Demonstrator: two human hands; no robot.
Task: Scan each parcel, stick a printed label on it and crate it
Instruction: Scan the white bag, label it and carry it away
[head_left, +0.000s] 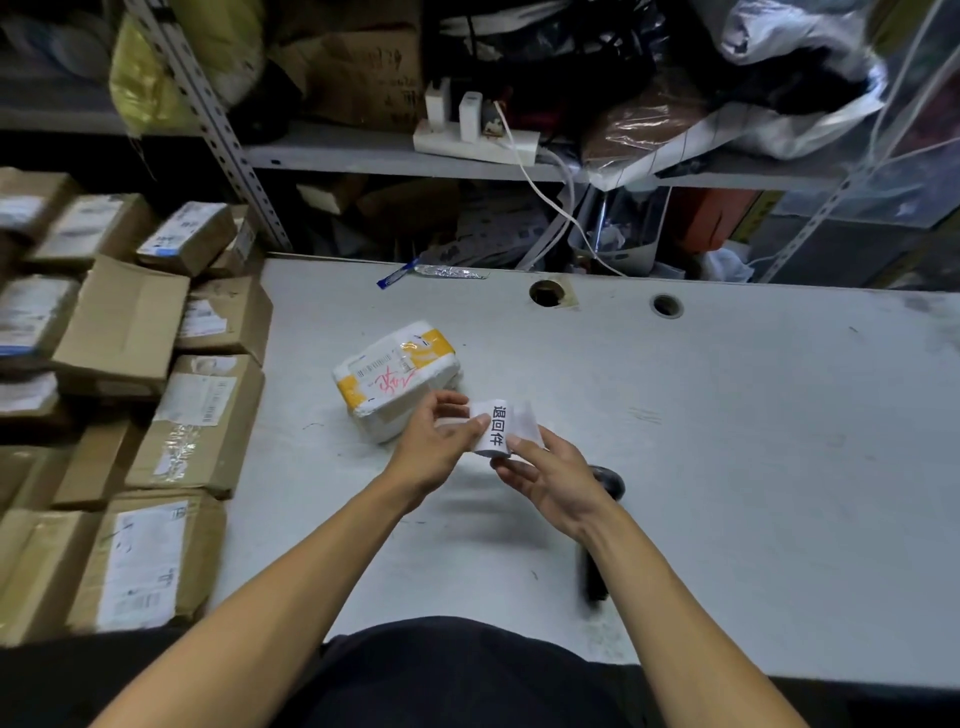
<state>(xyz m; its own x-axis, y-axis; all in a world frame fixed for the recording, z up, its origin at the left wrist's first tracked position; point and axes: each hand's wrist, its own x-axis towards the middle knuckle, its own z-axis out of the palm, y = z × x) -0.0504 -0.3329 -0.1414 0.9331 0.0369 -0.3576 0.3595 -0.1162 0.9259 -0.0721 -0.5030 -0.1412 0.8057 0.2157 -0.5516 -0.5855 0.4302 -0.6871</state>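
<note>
Pinched at its edges by left hand and right hand, the flimsy, curl-prone label is held at five o'clock of the soft parcel.

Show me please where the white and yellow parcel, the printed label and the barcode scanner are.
white and yellow parcel (396, 378): head view, on its top face.
printed label (497, 427): head view, on the black printed characters.
barcode scanner (609, 480): head view, on its dark head beside the right wrist.
</note>
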